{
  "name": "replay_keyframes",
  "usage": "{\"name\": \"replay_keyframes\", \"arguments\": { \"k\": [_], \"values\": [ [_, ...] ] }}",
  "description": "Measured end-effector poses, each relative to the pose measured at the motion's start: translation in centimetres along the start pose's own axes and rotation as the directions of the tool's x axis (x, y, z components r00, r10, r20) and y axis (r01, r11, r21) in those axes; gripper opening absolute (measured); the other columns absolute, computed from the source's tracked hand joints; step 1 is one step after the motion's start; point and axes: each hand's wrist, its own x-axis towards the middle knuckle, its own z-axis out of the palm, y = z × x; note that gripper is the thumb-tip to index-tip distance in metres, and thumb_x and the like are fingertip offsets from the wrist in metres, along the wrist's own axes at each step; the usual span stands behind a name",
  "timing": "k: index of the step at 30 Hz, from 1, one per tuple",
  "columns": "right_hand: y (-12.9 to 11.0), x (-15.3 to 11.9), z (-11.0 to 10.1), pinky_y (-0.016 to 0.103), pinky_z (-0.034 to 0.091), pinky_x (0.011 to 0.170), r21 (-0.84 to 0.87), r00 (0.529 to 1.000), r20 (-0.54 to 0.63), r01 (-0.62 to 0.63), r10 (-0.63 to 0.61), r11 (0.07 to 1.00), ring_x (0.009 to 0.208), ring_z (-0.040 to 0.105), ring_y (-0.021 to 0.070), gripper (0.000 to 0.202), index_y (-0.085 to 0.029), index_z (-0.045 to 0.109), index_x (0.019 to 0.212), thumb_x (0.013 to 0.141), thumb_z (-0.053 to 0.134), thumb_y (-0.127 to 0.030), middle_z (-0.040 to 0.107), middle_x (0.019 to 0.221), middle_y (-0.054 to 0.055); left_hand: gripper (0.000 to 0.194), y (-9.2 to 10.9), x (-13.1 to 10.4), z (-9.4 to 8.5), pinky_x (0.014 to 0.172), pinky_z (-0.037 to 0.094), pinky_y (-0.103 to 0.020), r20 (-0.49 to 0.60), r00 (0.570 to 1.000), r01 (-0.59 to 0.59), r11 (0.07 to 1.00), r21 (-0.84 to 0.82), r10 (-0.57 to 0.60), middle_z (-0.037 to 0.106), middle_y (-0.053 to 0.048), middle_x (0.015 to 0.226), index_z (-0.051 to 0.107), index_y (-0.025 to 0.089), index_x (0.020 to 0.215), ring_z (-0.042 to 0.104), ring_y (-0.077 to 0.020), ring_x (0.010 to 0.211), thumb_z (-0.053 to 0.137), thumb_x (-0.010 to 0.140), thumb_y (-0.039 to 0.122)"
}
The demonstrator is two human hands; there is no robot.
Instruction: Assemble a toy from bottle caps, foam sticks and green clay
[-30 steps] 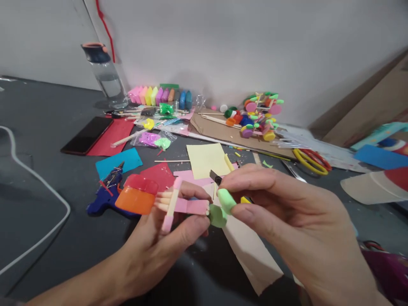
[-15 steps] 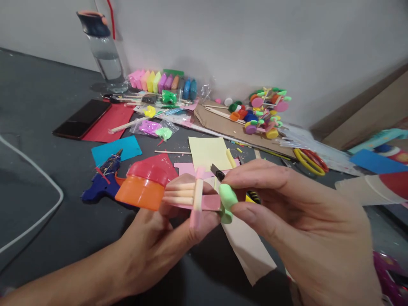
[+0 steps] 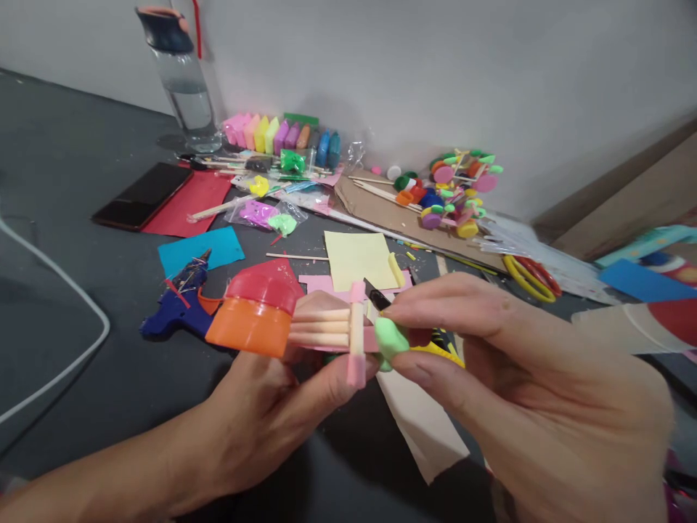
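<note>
My left hand holds a small craft model made of wooden sticks, with orange and red bottle caps at its left end. A short crosspiece with pink ends stands across the sticks. Between the thumb and fingertips of my right hand is a light green clay piece, at the model's right end; whether it is fixed there I cannot tell. A pink strip runs behind it. My left fingers are partly hidden behind the model.
A blue glue gun lies on the left, near a phone. Behind are a water bottle, coloured clay packs and finished-looking colourful models. Scissors, yellow paper and a utility knife lie nearer.
The model in my left hand has moved slightly right, its right end now further behind the green clay. My right hand has shifted a little right, still pinching the clay.
</note>
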Motion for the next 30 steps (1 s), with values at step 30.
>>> {"name": "replay_keyframes", "arguments": {
  "k": [30],
  "values": [
    [0.16, 0.10, -0.72, 0.018, 0.053, 0.097, 0.030, 0.988, 0.054, 0.144, -0.145, 0.989, 0.109, 0.067, 0.0098, 0.026, -0.026, 0.069, 0.120, 0.094, 0.073, -0.023, 0.073, 0.114, -0.003, 0.023, 0.10, 0.03, 0.07, 0.061, 0.045, -0.016, 0.276, 0.930, 0.360, 0.746, -0.561, -0.242, 0.060, 0.002, 0.083, 0.070, 0.023, 0.103, 0.056, -0.0074, 0.069, 0.066, 0.097, 0.044]
  ]
}}
